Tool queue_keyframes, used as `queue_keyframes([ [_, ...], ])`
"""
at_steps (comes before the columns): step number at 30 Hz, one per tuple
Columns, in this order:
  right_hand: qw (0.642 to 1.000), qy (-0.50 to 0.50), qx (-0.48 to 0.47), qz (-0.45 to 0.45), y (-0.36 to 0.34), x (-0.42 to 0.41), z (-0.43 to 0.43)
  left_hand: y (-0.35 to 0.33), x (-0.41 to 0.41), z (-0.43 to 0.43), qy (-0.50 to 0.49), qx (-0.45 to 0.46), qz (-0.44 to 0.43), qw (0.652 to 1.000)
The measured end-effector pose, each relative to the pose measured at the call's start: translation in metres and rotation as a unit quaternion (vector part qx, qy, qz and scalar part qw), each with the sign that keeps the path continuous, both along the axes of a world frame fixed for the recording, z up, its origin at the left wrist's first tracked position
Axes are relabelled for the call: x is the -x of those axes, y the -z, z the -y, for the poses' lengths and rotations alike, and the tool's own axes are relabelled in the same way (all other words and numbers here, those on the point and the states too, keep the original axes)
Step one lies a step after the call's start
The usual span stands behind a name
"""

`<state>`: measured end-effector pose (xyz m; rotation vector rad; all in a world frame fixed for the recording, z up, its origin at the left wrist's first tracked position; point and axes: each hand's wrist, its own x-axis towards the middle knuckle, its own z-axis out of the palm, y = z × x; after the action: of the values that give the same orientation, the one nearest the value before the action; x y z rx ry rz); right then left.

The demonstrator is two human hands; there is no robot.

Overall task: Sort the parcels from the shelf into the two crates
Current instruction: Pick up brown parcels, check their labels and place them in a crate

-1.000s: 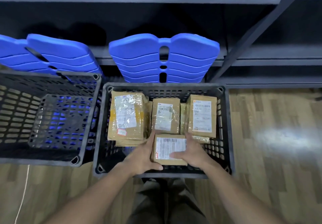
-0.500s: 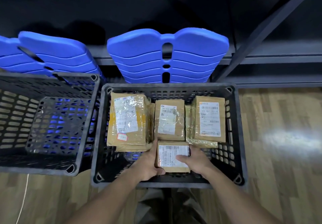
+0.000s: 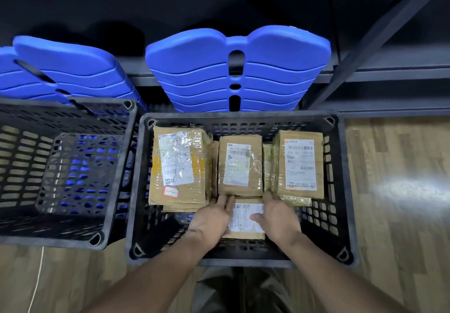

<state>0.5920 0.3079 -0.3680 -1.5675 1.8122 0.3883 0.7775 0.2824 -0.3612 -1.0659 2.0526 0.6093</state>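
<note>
Action low in the near crate (image 3: pixel 343 191): the small parcel (image 3: pixel 246 217) sits at the crate's 6 o'clock, label up, just beside the middle parcel (image 3: pixel 239 164) at 12 o'clock. The left hand (image 3: pixel 212 219) lies along its 9 o'clock edge, fingers (image 3: pixel 225 202) stretched out flat, released. The right hand (image 3: pixel 280 217) grasps the 3 o'clock side, thumb (image 3: pixel 255 216) pressed on the label. A big taped parcel (image 3: pixel 179 166) fills 10 o'clock, a labelled parcel (image 3: pixel 300 164) 2 o'clock. The second crate (image 3: pixel 48 240) stands just beside at 9 o'clock on the wooden floor (image 3: pixel 401 215), with blue stools (image 3: pixel 194 69) stacked at 12 o'clock.
</note>
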Motion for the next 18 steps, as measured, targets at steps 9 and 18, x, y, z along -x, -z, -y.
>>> queue_keyframes([
  [9, 0.894, -0.447, 0.015, -0.005, 0.016, 0.022, 0.006, 0.039, -0.017, -0.001, 0.192, 0.045, -0.005, 0.980],
  [18, 0.851, -0.514, -0.045, -0.093, 0.047, 0.028, -0.002, 0.059, -0.008, -0.006, 0.222, 0.061, 0.049, 0.972],
])
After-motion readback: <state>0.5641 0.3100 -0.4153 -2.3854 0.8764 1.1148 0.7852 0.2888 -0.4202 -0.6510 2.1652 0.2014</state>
